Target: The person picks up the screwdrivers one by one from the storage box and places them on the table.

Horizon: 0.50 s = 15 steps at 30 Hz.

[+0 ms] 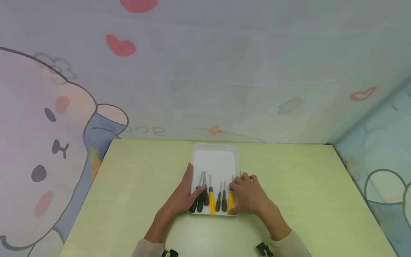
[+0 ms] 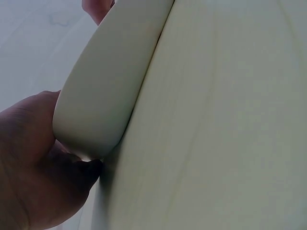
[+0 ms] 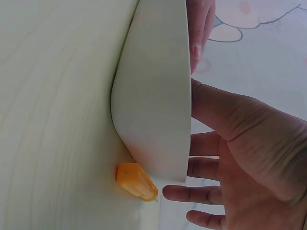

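Note:
A white rectangular tray [image 1: 215, 157] lies on the table, with several screwdrivers side by side in its near half. My left hand [image 1: 183, 196] holds the tray's left side, thumb over the rim, fingers along the outside. Under that thumb are black-handled screwdrivers [image 1: 200, 204]. A yellow screwdriver [image 1: 211, 201] and two smaller dark screwdrivers [image 1: 224, 203] lie in the middle. At the right side my right hand [image 1: 248, 194] reaches over the rim, thumb and fingertips at the ends of another yellow screwdriver's handle [image 1: 230, 201]. Its ring and little fingers are outside the tray in the right wrist view.
In the right wrist view an orange-yellow handle [image 3: 135, 181] lies on the table against the tray's outer side. A thin shaft [image 1: 240, 173] shows past my right hand. The light green table [image 1: 295, 185] meets a cartoon-printed backdrop [image 1: 224, 71] behind.

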Each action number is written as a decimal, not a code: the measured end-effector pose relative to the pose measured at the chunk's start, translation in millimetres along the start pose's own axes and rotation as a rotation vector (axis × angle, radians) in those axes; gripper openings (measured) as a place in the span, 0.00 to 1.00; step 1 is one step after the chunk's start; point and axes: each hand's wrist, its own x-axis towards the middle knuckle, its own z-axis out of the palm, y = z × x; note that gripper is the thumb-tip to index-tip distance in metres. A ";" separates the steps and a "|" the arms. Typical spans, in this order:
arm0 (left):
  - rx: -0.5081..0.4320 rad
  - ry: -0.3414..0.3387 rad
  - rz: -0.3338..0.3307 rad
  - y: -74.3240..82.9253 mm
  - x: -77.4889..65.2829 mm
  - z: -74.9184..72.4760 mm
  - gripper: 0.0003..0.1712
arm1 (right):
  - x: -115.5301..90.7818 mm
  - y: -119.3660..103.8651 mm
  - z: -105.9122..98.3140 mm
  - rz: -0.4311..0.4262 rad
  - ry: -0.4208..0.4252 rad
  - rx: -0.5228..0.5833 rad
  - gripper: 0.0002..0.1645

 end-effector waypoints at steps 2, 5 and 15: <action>0.009 0.005 -0.007 -0.8 -1.8 0.3 0.55 | 0.6 -1.7 2.7 0.000 0.007 -0.003 0.47; 0.017 0.010 -0.011 -1.0 -3.7 0.5 0.55 | 1.0 -4.2 5.0 -0.003 0.017 -0.011 0.46; 0.016 0.019 -0.019 2.1 -3.1 0.7 0.56 | 1.0 -7.7 4.6 -0.006 0.041 -0.048 0.45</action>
